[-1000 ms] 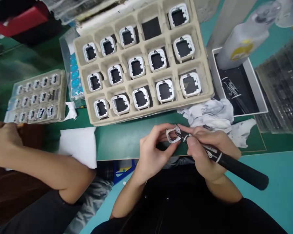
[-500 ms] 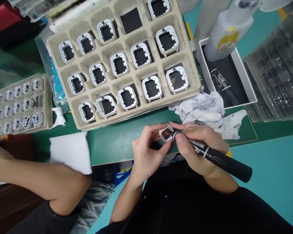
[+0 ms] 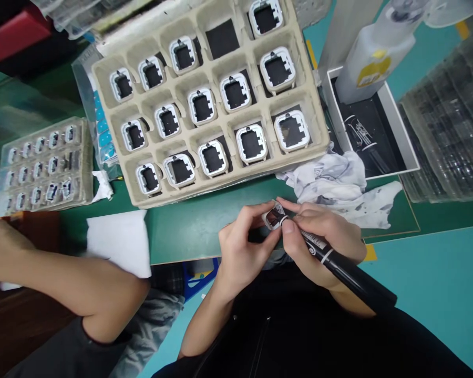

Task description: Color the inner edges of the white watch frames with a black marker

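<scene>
Between thumb and fingers, my left hand (image 3: 244,247) pinches a small white watch-case frame (image 3: 268,220) above the green table's front edge. My right hand (image 3: 319,241) grips a black marker pen (image 3: 349,275), its tip inside the frame's opening; the exact contact point is hidden by the pen and fingers. The right fingertips lie close to the frame's upper edge. Beyond my hands stands a beige moulded tray (image 3: 220,176) whose pockets hold several similar white frames (image 3: 252,143), with one pocket in the back row showing only its dark bottom.
Right of the tray lies a stained white cloth (image 3: 339,176). Behind it, a white box (image 3: 410,149) holds a bottle (image 3: 372,63) and another black marker (image 3: 362,136). Stacked clear trays (image 3: 449,121) stand far right. At left are a co-worker's arm (image 3: 71,278), white cloth (image 3: 118,239) and smaller tray (image 3: 87,173).
The marker's rear end has swung left and slightly down while its tip stays in the frame. The view has shifted a little. The co-worker's hand has come further into view.
</scene>
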The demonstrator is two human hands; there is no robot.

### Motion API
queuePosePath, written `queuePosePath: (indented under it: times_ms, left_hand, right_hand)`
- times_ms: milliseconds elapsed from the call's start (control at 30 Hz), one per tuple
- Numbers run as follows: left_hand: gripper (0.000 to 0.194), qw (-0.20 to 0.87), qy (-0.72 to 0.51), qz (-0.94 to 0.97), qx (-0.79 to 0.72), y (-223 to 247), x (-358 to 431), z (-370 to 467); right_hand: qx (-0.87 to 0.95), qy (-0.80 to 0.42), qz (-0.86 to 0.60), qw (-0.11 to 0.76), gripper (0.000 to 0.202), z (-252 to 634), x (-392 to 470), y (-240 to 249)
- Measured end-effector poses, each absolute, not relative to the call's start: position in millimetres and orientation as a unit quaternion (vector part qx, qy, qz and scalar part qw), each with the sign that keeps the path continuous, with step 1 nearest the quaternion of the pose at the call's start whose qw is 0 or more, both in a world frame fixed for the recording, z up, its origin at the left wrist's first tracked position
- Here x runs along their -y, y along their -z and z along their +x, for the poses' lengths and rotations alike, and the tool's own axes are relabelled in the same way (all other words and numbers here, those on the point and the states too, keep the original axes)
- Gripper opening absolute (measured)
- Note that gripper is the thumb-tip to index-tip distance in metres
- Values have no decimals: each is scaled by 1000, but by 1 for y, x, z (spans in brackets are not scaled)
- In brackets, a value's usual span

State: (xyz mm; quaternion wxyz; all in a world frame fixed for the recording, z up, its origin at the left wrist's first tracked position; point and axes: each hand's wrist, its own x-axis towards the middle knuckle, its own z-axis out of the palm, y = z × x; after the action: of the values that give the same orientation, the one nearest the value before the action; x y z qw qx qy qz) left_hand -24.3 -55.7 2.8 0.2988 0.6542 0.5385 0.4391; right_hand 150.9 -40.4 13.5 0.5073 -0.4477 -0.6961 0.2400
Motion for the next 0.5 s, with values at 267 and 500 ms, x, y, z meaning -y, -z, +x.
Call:
queuePosePath:
  times_ms: [267,500]
  left_hand:
    - [38,292,-438,654,-544,-2,58,-25]
    - [36,293,-437,655,-543,-1,57,-25]
  right_hand:
    - [665,-216,-432,570,23,148,43,-6]
    - [681,-202,-455,537,19,149,47,-11]
